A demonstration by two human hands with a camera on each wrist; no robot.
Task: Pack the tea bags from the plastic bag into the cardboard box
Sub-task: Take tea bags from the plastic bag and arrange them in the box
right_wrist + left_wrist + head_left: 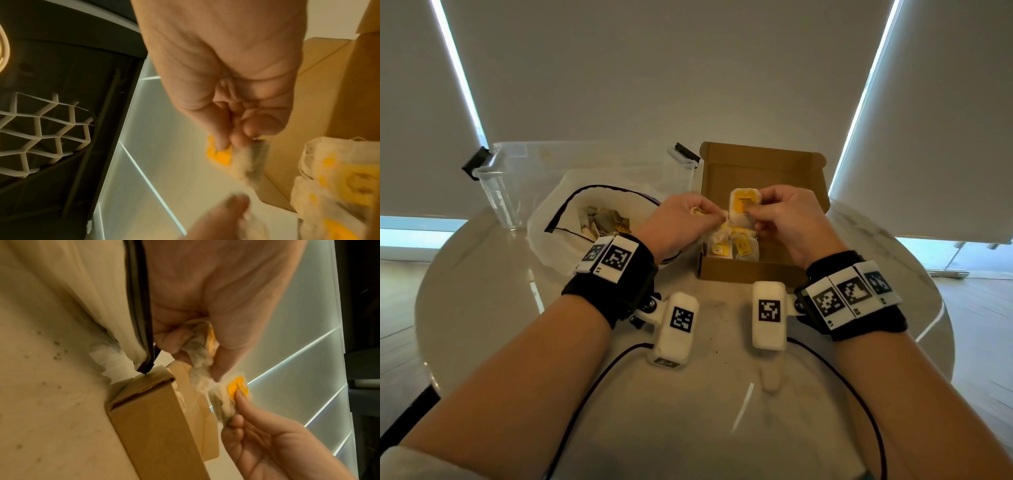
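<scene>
An open cardboard box (753, 270) stands on the table, with several tea bags (732, 246) with yellow tags lying in it at the front left. Above the box my right hand (755, 209) pinches one tea bag (743, 202) by its yellow tag (238, 387). My left hand (709, 214), just left of it, grips a crumpled bunch of tea bags (198, 345). The two hands nearly touch. Left of the box the white plastic bag (551, 219) lies open with more tea bags (599, 221) inside. The right wrist view is blurred around the pinched tea bag (248, 160).
A clear plastic storage bin (517, 178) stands behind the plastic bag at the table's far edge. The round marble table (482, 291) carries a few dark tea crumbs (722, 305) in front of the box. The box lid (763, 164) stands upright at the back.
</scene>
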